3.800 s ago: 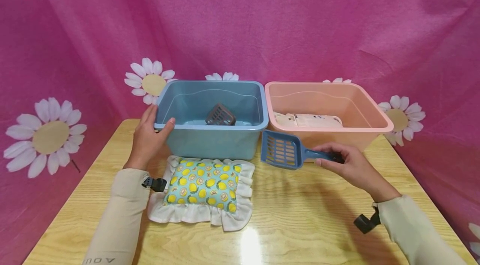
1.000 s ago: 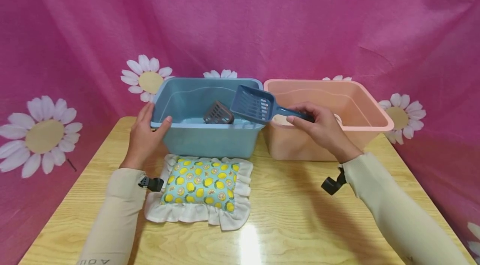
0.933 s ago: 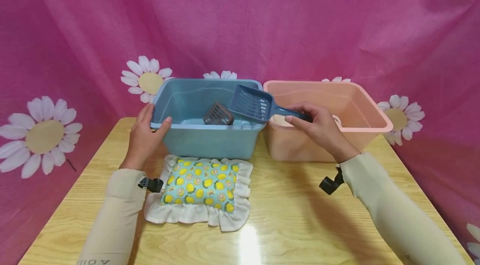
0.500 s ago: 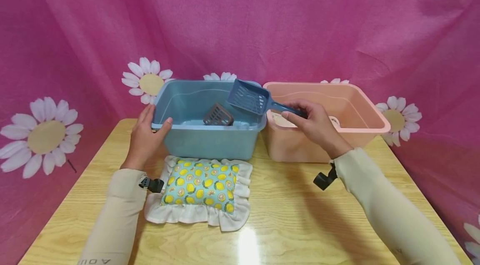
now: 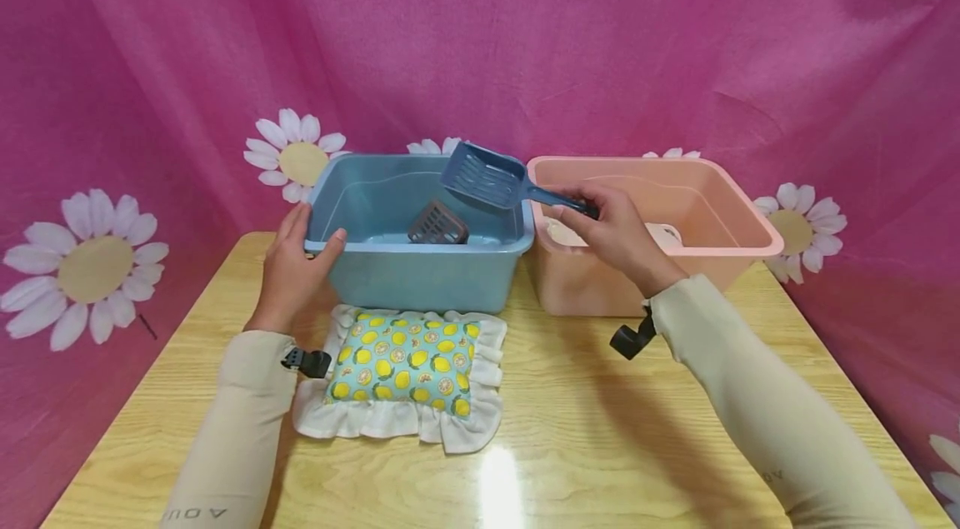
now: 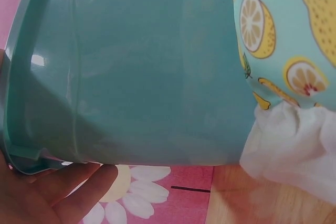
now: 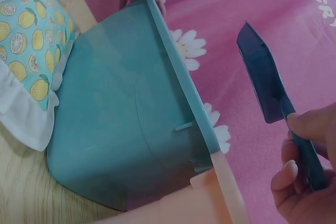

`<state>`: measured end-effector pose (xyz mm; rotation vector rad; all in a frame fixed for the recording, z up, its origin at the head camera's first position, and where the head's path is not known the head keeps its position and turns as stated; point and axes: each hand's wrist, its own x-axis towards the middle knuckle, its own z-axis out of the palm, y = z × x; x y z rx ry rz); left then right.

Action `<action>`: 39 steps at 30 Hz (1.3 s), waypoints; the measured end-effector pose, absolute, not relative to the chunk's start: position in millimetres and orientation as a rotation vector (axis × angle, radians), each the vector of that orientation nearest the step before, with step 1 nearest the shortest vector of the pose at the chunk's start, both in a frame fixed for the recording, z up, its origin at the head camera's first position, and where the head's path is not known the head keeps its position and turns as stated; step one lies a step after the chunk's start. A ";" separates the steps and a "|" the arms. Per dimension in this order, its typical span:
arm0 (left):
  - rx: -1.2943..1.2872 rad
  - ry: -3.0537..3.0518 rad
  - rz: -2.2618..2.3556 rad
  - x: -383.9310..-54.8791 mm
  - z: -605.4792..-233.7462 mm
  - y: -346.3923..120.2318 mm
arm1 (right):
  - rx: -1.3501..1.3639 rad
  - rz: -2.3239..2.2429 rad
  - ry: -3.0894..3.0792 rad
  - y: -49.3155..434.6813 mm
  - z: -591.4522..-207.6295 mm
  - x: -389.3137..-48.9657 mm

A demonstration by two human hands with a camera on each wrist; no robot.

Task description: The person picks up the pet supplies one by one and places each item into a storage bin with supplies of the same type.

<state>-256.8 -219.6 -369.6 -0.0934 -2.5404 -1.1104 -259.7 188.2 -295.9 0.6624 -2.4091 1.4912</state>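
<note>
A blue slotted litter scoop is gripped by its handle in my right hand. Its head hangs over the right part of the blue plastic bin, above the rim. In the right wrist view, thumb and fingers wrap the scoop's handle. At the bin's left front corner, my left hand holds the rim, thumb over the front edge. From the left wrist, its fingers show against the outer wall. Inside the blue bin lies a grey-brown slotted scoop, partly hidden by the front wall.
A peach bin stands right beside the blue one, with a whitish cloth item inside. In front lies a lemon-print pillow with white ruffles on the wooden table. A pink floral curtain hangs behind.
My right hand has carried the blue litter scoop up and to the left, from in front of the bins to over the blue bin. The left hand stays on the rim.
</note>
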 end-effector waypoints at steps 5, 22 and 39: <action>-0.099 -2.533 -1.118 -257.6 -369.4 -219.5 | 0.672 1.508 -2.402 182.0 -301.0 -270.6; -0.091 -2.537 -1.096 -255.3 -368.7 -219.7 | 0.642 1.734 -2.435 157.6 -303.7 -282.3; -0.093 -2.534 -1.111 -256.0 -369.4 -219.0 | 0.602 1.568 -2.562 136.7 -300.0 -286.4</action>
